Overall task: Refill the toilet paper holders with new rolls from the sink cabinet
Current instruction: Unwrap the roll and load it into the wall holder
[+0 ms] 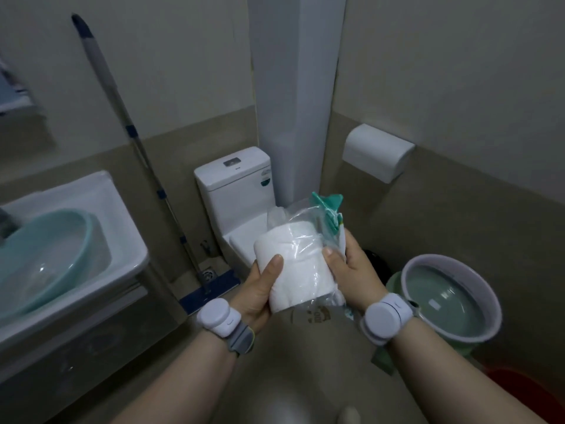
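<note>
Far left, sink cut off by the frame edge, cabinet beneath too dim to read. Next, mop leaning on the wall, then toilet, lid down, front partly hidden behind the load. In the middle, left hand curled round the roll, thumb pressed on its front, fingers hidden behind. Held in mid-air before the toilet, inside clear wrap, well apart from the holder. Right hand gripping the wrap at the roll's right side, thumb on top, other fingers out of sight. Likely trouble: slick plastic slipping under the thumbs, hence a drop to the floor or, further right, into the bucket, seemingly holding water; a hard tug splitting the wrap and flinging the roll; soft paper crushed by too tight a squeeze. Upper right, holder closed under a white cover: no telling whether empty, nor how opened. No telling either whether more than one roll inside the wrap.
</note>
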